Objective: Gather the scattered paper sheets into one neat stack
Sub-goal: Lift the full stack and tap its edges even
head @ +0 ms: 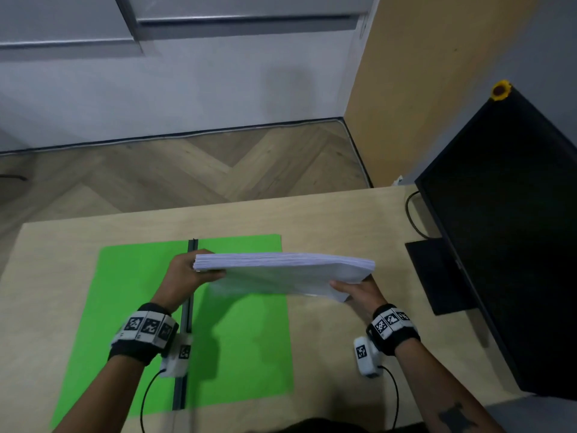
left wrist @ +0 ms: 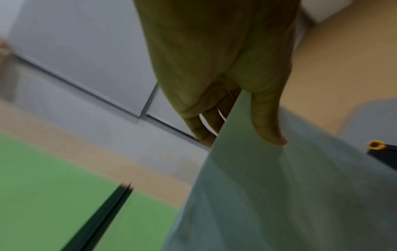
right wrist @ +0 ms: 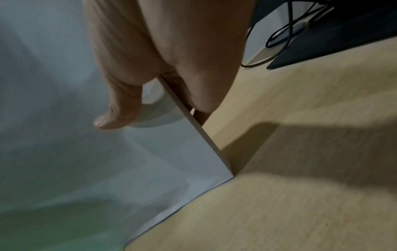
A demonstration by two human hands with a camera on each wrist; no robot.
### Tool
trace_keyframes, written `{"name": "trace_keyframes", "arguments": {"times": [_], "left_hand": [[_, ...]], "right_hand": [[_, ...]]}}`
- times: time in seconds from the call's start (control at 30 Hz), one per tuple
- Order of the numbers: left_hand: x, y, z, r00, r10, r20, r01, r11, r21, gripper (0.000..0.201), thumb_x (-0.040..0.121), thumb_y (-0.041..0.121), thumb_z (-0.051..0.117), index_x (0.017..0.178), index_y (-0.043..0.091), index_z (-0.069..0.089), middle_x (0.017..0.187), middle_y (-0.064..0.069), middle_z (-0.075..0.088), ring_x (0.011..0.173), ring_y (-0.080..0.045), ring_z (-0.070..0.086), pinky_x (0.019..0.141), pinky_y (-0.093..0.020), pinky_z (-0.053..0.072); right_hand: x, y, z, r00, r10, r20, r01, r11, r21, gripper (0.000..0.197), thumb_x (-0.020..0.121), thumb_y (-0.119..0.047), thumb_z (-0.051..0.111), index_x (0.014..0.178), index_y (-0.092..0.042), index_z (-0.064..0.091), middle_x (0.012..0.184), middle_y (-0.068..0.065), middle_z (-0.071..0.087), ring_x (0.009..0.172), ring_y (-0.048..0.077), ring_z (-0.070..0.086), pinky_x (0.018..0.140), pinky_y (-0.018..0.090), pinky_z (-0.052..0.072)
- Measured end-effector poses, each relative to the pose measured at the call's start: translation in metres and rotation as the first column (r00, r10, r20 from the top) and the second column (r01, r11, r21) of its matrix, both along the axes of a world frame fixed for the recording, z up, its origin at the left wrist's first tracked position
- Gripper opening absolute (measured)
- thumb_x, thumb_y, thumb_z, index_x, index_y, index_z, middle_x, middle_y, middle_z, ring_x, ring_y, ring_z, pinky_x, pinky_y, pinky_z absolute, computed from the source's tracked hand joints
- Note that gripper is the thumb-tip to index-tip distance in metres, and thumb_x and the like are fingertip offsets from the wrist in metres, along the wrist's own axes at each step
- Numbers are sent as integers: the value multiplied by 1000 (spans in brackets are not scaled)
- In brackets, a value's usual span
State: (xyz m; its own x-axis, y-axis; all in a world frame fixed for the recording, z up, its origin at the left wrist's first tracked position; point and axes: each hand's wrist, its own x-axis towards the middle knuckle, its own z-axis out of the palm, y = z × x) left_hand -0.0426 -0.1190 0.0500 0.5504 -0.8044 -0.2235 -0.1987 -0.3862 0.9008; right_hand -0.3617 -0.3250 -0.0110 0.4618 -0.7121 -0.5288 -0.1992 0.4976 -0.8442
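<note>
A thick stack of white paper sheets (head: 281, 271) stands on its long edge, tilted, over the right half of a green mat (head: 131, 301). My left hand (head: 190, 273) grips the stack's left end, thumb on the near face (left wrist: 268, 122) and fingers behind. My right hand (head: 356, 289) grips the right end, thumb on the near face (right wrist: 116, 118) and fingers behind. In the right wrist view the stack's lower corner (right wrist: 229, 175) touches the wooden desk (right wrist: 300, 169). The sheets' top edges look roughly even.
A dark strip (head: 189, 310) runs down the middle of the green mat. A black monitor (head: 505, 232) with a small yellow flower (head: 501, 90) on its top corner stands at the desk's right, with its base (head: 437, 273) and a cable (head: 412, 214) nearby.
</note>
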Motion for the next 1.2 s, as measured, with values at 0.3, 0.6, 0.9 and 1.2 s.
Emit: {"name": "trace_keyframes", "arguments": {"times": [0.3,0.6,0.9,1.2], "left_hand": [[-16,-48,69,637,-563,527,466,826,318,28,77,18,81,103,25,73,91,9,75,82,-7,68,67,-19,46],[-120,-122,40,298,-754,585,493,646,583,23,89,26,63,108,15,55,106,-11,68,98,-34,63,70,-37,42],[-124,-129,34,266,-725,636,438,679,590,33,91,43,60,107,15,58,100,-14,68,93,-36,64,67,-36,38],[-107,-127,40,231,-763,604,434,636,638,29,91,36,61,110,16,69,101,-13,70,96,-35,64,76,-37,47]], "right_hand": [[0,-1,1,999,-10,45,10,1000,-12,51,72,9,81,117,-4,62,106,12,70,93,21,69,68,29,60],[0,-1,-5,998,-9,65,11,1000,-18,43,66,8,85,103,-6,69,103,15,73,98,30,69,85,42,57],[-2,-4,-9,1000,9,10,-9,1000,13,47,62,4,88,104,-8,70,107,19,72,104,36,67,94,53,53],[1,-1,-1,1000,-17,23,17,1000,3,51,57,-4,92,103,-7,70,107,16,73,104,34,68,79,37,58]]}}
